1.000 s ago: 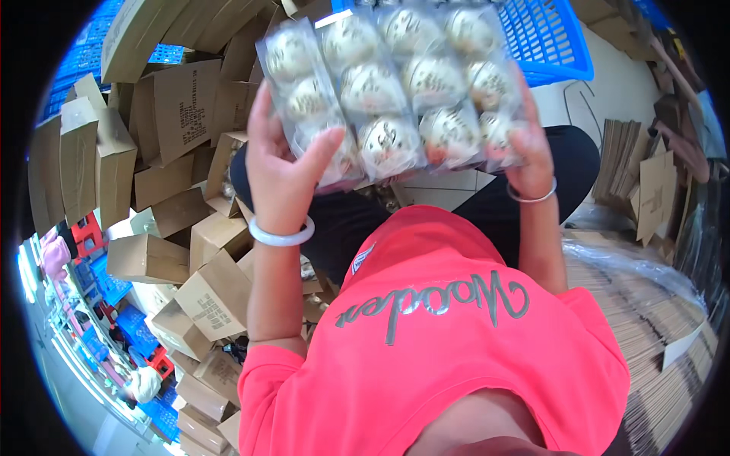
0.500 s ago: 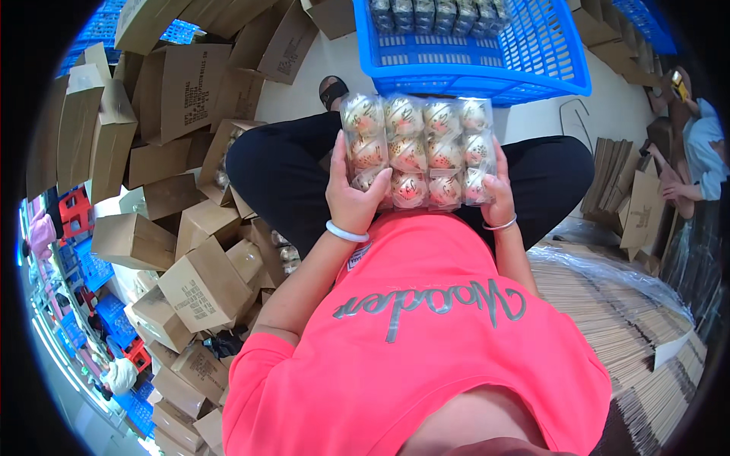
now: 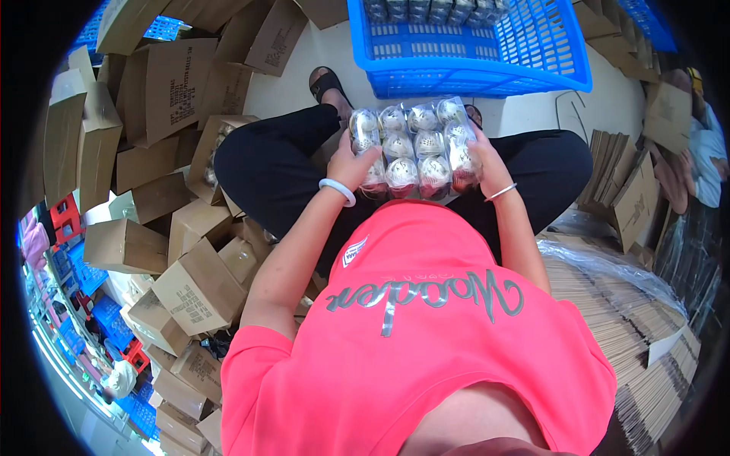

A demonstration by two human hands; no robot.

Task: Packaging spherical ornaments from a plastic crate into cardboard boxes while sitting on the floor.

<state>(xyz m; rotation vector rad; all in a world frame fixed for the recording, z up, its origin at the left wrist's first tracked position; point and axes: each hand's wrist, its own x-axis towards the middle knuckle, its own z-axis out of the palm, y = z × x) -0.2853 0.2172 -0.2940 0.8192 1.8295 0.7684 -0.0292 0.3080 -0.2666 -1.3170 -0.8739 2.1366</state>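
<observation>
Between my two hands I hold several clear plastic packs of patterned white ball ornaments (image 3: 401, 173), lined up side by side above my lap. My left hand (image 3: 353, 163) grips the left end of the row, its thumb on the near side. At the other end, my right hand (image 3: 487, 163) presses against the outermost pack, fingers along its side. Just beyond the packs stands a blue plastic crate (image 3: 471, 67), with similar packs (image 3: 433, 11) standing in rows at its far side.
Open cardboard boxes (image 3: 175, 87) crowd the left, some stacked and tilted. Flattened cardboard sheets (image 3: 608, 319) are piled at the lower right under clear plastic film (image 3: 616, 270). At the far right a co-worker in a pale blue top (image 3: 707, 163) handles a cardboard box (image 3: 668, 115).
The packs have tilted and come slightly nearer my lap, showing more white on the balls. Both hands still grip the ends. At the right, the co-worker has raised a cardboard box.
</observation>
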